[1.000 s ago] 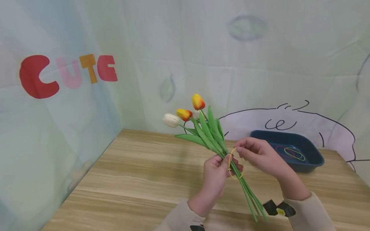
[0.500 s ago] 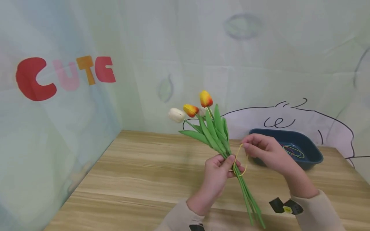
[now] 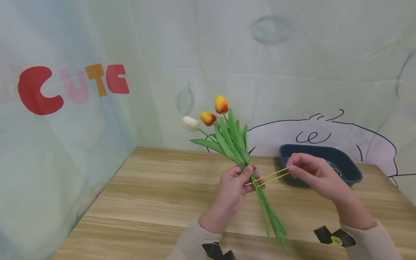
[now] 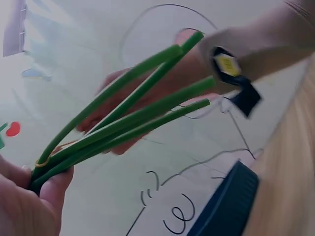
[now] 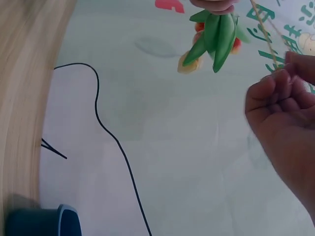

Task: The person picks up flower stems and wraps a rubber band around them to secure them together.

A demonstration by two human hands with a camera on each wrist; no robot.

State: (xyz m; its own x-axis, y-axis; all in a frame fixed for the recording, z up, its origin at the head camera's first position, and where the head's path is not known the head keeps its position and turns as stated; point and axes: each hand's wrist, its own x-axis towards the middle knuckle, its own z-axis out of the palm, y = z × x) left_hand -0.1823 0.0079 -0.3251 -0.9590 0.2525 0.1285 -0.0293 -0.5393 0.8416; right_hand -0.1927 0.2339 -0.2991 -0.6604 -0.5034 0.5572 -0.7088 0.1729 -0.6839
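Blue basin (image 3: 351, 172) holds thin loops (image 3: 338, 171); left hand (image 3: 232, 186) grips tulips (image 3: 234, 147), right hand (image 3: 320, 177) pinches a yellow band (image 3: 271, 174).

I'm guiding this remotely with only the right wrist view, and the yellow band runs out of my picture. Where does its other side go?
Observer: In the head view, the yellow band is looped round the green stems.
Operator: I see only a corner of the blue bin. Anything inside?
Observer: Yes, at least one thin band shows in it.
Operator: And how many stem ends can you count?
Observer: Four show in the left wrist view.
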